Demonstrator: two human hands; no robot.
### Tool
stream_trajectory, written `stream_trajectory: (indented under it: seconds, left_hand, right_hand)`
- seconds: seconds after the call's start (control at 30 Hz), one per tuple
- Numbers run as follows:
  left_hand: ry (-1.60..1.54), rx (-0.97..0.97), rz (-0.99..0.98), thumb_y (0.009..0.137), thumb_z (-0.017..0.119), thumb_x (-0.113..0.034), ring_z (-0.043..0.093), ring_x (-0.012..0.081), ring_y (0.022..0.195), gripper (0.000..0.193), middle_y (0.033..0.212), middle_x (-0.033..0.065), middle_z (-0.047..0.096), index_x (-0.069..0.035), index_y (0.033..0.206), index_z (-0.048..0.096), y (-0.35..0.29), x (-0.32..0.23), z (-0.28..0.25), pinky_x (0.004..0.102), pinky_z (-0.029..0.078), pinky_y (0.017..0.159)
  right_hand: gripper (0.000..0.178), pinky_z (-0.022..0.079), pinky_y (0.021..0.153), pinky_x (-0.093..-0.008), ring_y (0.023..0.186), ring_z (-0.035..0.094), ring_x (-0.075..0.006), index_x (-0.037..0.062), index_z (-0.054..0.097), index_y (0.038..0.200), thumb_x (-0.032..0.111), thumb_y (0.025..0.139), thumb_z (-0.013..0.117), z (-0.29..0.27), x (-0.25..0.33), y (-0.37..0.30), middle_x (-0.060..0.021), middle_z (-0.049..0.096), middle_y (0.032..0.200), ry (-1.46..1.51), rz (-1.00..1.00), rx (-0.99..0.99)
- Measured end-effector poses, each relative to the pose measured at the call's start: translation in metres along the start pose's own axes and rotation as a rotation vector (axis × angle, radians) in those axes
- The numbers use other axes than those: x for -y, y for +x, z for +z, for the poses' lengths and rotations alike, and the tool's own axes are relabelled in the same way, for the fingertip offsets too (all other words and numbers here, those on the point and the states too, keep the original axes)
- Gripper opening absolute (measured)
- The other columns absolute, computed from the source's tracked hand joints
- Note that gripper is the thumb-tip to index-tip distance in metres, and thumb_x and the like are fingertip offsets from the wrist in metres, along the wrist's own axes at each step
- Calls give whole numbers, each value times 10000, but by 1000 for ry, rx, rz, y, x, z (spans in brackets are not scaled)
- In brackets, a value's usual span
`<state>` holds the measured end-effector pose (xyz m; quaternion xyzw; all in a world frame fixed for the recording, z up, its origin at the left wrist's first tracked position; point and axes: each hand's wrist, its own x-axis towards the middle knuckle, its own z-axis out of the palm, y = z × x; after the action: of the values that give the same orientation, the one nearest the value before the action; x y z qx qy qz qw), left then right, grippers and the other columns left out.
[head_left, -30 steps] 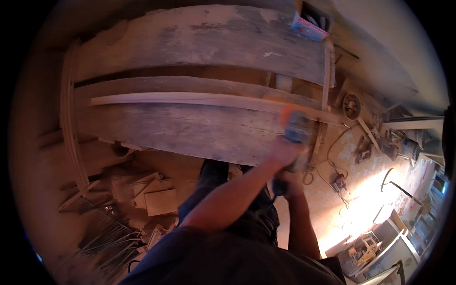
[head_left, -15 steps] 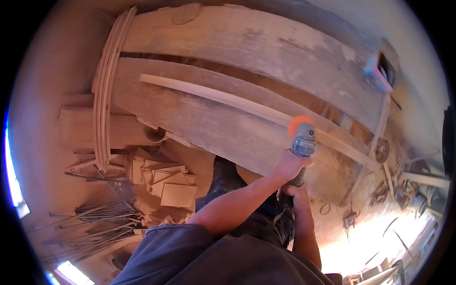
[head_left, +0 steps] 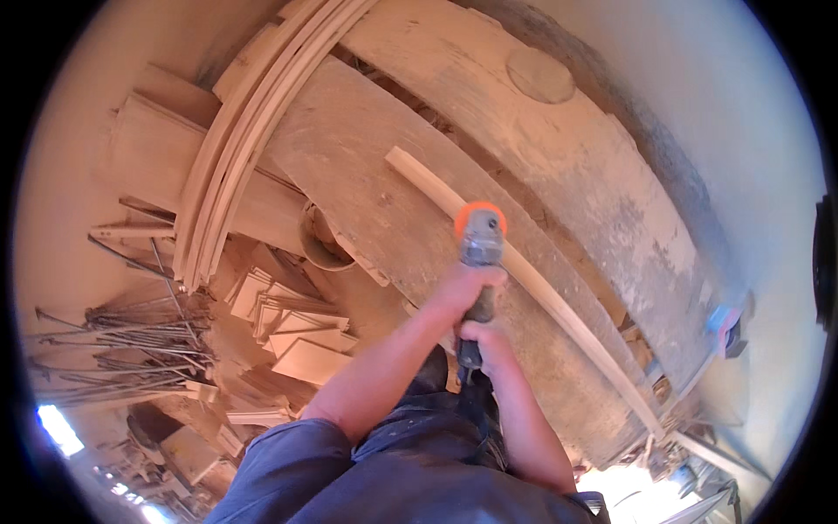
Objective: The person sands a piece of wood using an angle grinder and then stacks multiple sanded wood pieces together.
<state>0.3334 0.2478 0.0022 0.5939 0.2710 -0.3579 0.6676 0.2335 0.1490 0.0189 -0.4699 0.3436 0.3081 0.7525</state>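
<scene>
A grey angle grinder (head_left: 483, 249) with an orange disc (head_left: 464, 213) is in both my hands. My left hand (head_left: 465, 288) wraps round its body just behind the head. Lower down, my right hand (head_left: 491, 342) grips the dark rear end. The disc lies over a long pale wooden strip (head_left: 572, 321), nearer its far left end; whether it touches the wood I cannot tell. Beneath the strip is a wide, worn plank (head_left: 349, 140) of the bench, and the strip runs slantwise toward the near right.
Long boards (head_left: 253, 140) lie stacked across the bench's left end. Below them are a bucket (head_left: 323, 240), a pile of thin wooden pieces (head_left: 305, 345) and a heap of metal rods (head_left: 140, 349). A second plank (head_left: 489, 96) lies beyond a gap. A small box (head_left: 723, 327) sits by the wall.
The view has swung, so the bench and strip now slope more steeply. The grinder has moved left along the strip, toward its far end. Both hands keep their grip.
</scene>
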Motion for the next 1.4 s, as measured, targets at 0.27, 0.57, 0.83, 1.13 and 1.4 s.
stream_trajectory:
  seconds: [0.27,0.57,0.83,1.13,1.4]
  left_hand:
    - [-260,-42,-19,799,774,-162,638,248,572,207,706,122,643,-13,861,644,39,-107,-96,410,543,536]
    - [-1,19,13,756,804,-159,644,211,590,233,730,91,660,-16,879,665,13,-33,-13,371,543,551]
    - [519,185,-10,694,853,-307,681,158,771,387,858,74,732,-26,938,748,-75,121,161,349,555,722]
    - [668,593,-38,636,807,-342,736,317,798,431,815,206,733,14,872,747,-137,233,347,410,572,743]
    - [492,370,9,652,829,-300,700,234,786,419,847,136,730,22,903,739,-85,152,217,367,558,733]
  right_hand:
    - [221,497,525,-345,565,630,-208,1,662,882,120,704,717,112,80,83,-83,631,692,-141,-49,84]
    - [179,503,526,-343,572,625,-205,20,643,864,111,722,701,30,20,25,-77,634,718,58,-42,-7]
    - [206,520,557,-332,610,654,-197,-1,644,892,55,709,718,-141,-97,-125,-95,665,748,310,-139,-227]
    - [315,570,690,-397,737,686,-275,-25,657,1025,168,776,650,-276,-174,-240,-133,703,873,676,-241,-450]
    - [202,549,677,-376,691,654,-262,-5,658,922,136,780,626,-168,-124,-150,-123,667,775,448,-250,-212]
